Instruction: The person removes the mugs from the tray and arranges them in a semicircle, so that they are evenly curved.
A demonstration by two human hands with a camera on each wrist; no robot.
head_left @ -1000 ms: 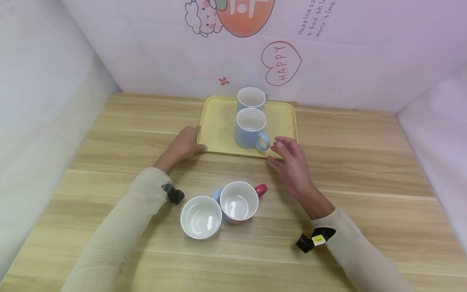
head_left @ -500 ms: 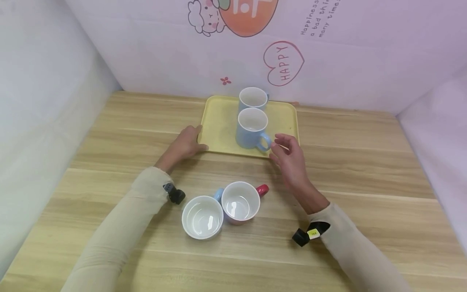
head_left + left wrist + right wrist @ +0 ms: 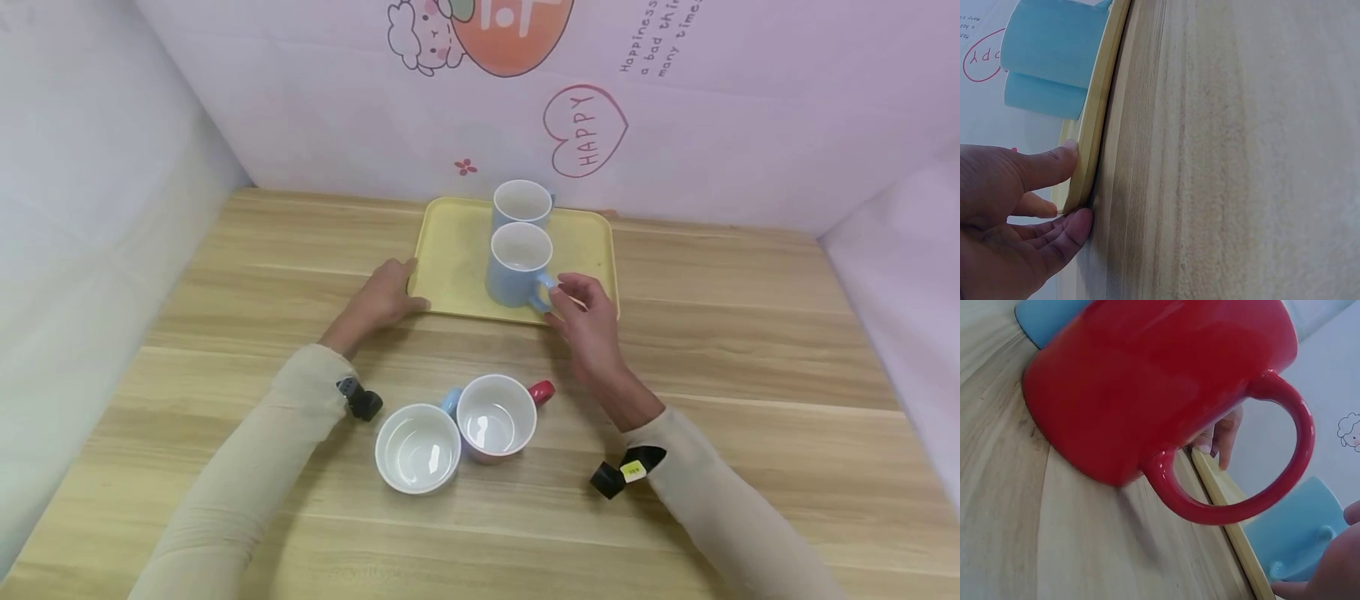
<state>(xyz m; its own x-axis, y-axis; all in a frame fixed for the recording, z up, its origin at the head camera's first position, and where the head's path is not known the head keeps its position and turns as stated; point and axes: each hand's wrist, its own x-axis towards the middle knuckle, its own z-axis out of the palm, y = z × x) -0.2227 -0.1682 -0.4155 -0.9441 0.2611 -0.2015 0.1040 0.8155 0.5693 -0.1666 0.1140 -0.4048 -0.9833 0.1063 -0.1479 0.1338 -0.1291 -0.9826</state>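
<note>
My left hand grips the left end of a yellow tray, thumb over its rim and fingers at its outer edge, as the left wrist view shows. On the tray stand two light blue mugs, a rear mug behind a front mug. At the front mug's handle, my right hand pinches with curled fingers, partly covering it. Its hand is only partly seen at the right wrist view's edge, beside the light blue mug.
Nearer on the wooden table stand two upright, white-lined mugs side by side: a red-handled mug and a blue-handled mug. The red mug fills much of the right wrist view. A printed wall sheet rises behind the tray.
My right hand has moved left, bringing its fingers from beside the front mug's handle onto it. My left hand has kept its hold on the tray, and the mugs have stayed in place.
</note>
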